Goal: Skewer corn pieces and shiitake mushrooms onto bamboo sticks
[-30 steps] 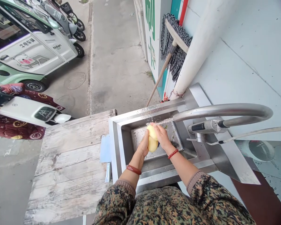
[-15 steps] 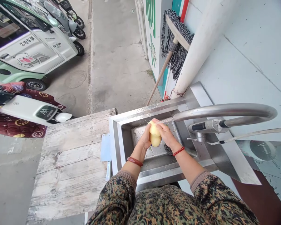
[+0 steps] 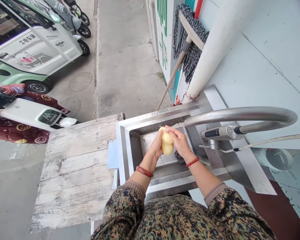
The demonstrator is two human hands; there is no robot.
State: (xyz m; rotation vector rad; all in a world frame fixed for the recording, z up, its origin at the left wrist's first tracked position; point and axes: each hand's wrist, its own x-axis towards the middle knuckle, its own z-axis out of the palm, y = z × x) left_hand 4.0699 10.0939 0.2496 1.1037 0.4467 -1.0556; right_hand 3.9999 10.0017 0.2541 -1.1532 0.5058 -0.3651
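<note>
Over the sink (image 3: 127,146), both my hands are closed round a pale yellow peeled potato (image 3: 167,149) with two rounded lobes; I cannot tell whether it is one piece or two. My left hand (image 3: 156,146) grips its left side. At the upper right, my right hand (image 3: 179,141) has its fingers wrapped over the top. Water runs onto the right fingertips from the spout of the curved metal tap (image 3: 215,116). A dark wire scourer (image 3: 179,157) lies in the basin below my right wrist.
A weathered wooden board (image 3: 77,173) adjoins the sink on the left, with a light blue piece (image 3: 113,154) at its edge. A mop (image 3: 176,70) leans by the white pipe (image 3: 215,50). Beyond stand a white scooter (image 3: 30,113) and a green-and-white vehicle (image 3: 40,53).
Both hands stay on the potato, and the right fingers have shifted slightly over its top. The water stream at the spout shows more plainly. The view has tilted a little.
</note>
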